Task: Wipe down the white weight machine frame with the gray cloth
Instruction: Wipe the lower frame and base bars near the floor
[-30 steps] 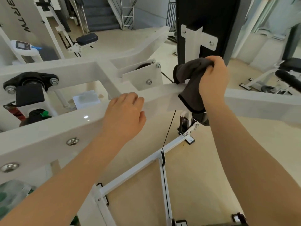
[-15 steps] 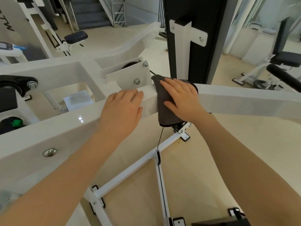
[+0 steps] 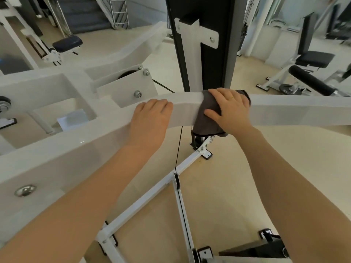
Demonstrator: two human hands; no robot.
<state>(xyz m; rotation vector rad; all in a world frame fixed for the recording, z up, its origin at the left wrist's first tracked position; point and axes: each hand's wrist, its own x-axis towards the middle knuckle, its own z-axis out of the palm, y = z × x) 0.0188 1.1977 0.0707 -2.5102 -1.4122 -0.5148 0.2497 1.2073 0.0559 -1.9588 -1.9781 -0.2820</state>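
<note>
Since half a second ago, your right hand (image 3: 230, 111) has carried the gray cloth (image 3: 207, 118) rightward along the white beam (image 3: 296, 111), away from your left hand (image 3: 150, 122). Your right hand lies flat with fingers spread, pressing the one cloth onto the beam's top; the cloth drapes over the near face and hangs below the palm. Your left hand rests just beside it, fingers curled over the beam's far edge. Behind your right hand rises one black column (image 3: 214, 54). Below your hands, one black cable (image 3: 178, 152) drops to the floor struts (image 3: 152, 192).
</note>
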